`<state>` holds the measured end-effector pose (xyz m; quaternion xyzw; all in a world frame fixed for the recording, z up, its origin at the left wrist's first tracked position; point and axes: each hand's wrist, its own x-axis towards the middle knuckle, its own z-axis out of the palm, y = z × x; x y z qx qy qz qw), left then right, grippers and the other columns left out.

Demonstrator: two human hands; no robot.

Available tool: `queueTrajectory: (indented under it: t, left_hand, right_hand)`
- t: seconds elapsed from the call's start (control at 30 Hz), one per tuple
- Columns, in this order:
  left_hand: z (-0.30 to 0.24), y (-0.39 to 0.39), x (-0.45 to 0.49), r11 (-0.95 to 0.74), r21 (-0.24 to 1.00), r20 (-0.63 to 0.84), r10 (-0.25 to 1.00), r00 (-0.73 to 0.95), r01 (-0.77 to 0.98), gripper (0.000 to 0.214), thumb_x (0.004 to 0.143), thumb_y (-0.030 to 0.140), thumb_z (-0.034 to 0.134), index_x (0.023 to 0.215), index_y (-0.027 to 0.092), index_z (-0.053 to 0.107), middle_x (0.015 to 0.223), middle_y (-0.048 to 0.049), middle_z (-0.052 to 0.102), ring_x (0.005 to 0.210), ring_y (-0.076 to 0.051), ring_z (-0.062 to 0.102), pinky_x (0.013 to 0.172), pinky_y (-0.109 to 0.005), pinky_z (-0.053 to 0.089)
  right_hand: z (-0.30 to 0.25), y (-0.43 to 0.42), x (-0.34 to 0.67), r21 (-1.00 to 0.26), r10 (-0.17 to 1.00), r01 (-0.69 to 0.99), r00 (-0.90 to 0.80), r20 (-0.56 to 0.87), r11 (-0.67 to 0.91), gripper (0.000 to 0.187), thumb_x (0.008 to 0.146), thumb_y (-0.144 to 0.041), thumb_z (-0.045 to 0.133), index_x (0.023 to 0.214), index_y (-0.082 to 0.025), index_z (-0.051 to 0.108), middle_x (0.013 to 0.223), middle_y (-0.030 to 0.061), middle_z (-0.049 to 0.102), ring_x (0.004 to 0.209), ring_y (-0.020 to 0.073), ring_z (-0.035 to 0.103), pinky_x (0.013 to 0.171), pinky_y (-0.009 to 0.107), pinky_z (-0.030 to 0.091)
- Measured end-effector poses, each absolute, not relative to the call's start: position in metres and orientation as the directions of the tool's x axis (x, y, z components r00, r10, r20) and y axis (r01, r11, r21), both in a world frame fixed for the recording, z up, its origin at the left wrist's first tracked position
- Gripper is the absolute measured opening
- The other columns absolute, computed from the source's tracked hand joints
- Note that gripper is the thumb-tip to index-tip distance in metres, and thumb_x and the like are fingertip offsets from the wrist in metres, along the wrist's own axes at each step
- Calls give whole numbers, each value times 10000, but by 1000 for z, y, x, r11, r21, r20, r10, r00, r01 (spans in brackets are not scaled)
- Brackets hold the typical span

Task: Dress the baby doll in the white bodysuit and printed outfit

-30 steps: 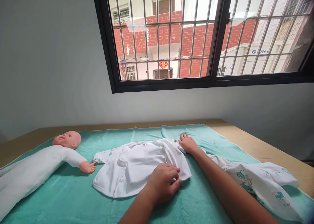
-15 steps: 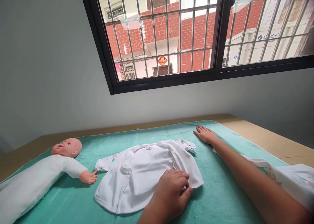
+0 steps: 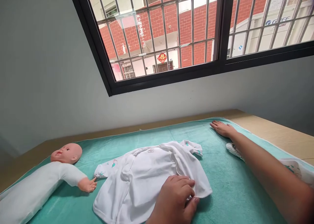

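Now, white shirt (image 3: 144, 181): lies spread across the middle of the green towel (image 3: 233, 184), printed sleeves out to both sides, front wrinkled.
Left hand (image 3: 175, 196): fingers bent over the shirt's lower part on the right, covering some of it; whether cloth is pinched I cannot tell.
Right hand (image 3: 223, 129): open, palm down on the towel near its far edge, well apart from the shirt.
Right forearm (image 3: 267, 171): runs across the printed cloth (image 3: 301, 175), hiding much of it.
Doll (image 3: 36, 184): on its back at the left, in white, head toward the wall (image 3: 44, 70).
Doll's hand (image 3: 86, 184): right by the nearer sleeve's cuff, crowding that side; contact is unclear.
Table (image 3: 277, 132): bare wood shows beyond the towel's edges.
Window frame (image 3: 162, 80): dark, above the table, with metal bars before red brickwork outside.
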<state>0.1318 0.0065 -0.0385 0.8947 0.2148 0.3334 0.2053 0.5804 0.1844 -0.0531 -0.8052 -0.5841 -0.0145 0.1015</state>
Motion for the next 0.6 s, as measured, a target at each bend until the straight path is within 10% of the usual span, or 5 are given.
queueTrajectory:
  t: [0.6]
  left_hand:
    - [-56,18,136,-863,464,602,473,644,199,87,859,317,596,813,245,611,1088,36,757,1042,-181,686,905,-318,472]
  right_hand:
    - [-78,209,651,-189,966,971,181,185,-145,622,937,-477,291,1437,-144,451,1542,112,372,1435,296,312,1186,488,246]
